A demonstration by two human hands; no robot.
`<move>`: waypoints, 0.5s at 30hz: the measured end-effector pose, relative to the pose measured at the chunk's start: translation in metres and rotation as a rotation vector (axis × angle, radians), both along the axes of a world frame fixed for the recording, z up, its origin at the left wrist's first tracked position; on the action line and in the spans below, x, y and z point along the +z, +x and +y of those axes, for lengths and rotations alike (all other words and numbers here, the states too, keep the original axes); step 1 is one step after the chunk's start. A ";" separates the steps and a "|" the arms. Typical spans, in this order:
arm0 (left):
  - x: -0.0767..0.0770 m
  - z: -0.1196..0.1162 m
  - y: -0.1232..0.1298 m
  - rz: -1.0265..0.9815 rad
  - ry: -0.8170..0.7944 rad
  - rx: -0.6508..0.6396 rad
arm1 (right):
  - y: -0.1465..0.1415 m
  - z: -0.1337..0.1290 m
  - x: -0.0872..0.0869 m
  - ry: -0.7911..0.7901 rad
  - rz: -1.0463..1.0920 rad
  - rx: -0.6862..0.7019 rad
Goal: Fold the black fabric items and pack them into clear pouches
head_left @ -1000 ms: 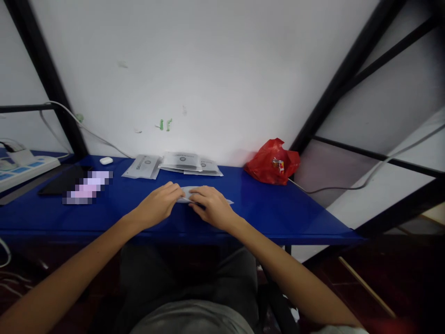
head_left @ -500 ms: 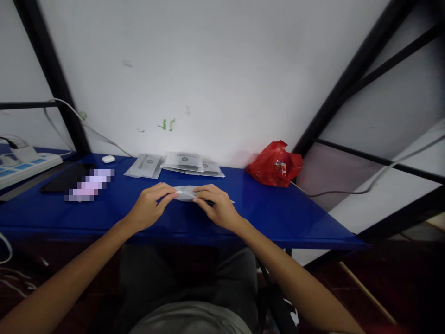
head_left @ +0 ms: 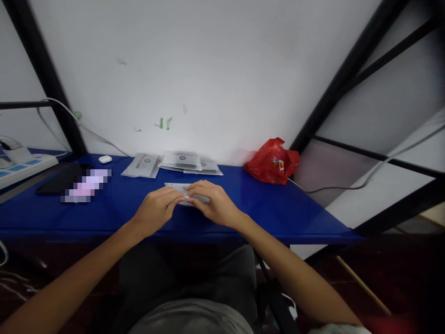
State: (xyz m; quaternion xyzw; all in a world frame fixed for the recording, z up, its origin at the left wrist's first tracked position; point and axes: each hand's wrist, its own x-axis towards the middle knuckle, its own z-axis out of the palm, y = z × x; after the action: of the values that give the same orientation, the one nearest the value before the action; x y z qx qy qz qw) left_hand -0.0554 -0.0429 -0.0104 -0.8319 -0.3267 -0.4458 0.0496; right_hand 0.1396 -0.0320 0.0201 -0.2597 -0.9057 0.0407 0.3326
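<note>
Both hands work close together on a pale, frosted plastic bag (head_left: 176, 187) over the middle of the blue table. My left hand (head_left: 159, 208) pinches its near edge with thumb and forefinger. Right beside it, my right hand (head_left: 212, 200) grips the same edge, its fingers curled over the bag and hiding much of it. A small white bit, perhaps the zip slider, shows between the fingertips. Beyond the hands lie similar printed bags: a single one (head_left: 142, 165) on the left and a small overlapping pile (head_left: 181, 160) to its right.
A red plastic bag (head_left: 273, 162) sits at the back right. On the left are a white earbud case (head_left: 105, 159), a phone with a blurred screen (head_left: 86, 185), a dark flat tablet-like object (head_left: 57, 178) and a white power strip (head_left: 28, 168). The blue table (head_left: 278, 213) meets a wall behind.
My left hand has slid right along the bag's edge, so the fingertips of both hands now nearly meet. The bag's far left corner now shows beyond the hands. The view has shifted slightly.
</note>
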 end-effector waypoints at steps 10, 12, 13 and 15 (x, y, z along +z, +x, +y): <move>-0.003 0.003 -0.013 -0.070 0.102 0.115 | 0.018 0.006 -0.011 0.068 -0.088 -0.086; -0.004 0.004 -0.021 -0.141 0.079 0.167 | 0.025 0.007 -0.011 0.088 -0.121 -0.144; -0.004 0.005 -0.024 -0.169 0.058 0.185 | 0.028 0.007 -0.010 0.098 -0.141 -0.172; -0.005 0.006 -0.030 -0.187 0.001 0.192 | 0.031 0.006 -0.008 0.116 -0.179 -0.213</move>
State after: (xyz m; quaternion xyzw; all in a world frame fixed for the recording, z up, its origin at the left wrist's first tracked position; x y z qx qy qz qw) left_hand -0.0852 -0.0372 -0.0153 -0.7516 -0.4078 -0.5148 0.0620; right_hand 0.1710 -0.0256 0.0123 -0.3371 -0.8999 -0.0704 0.2675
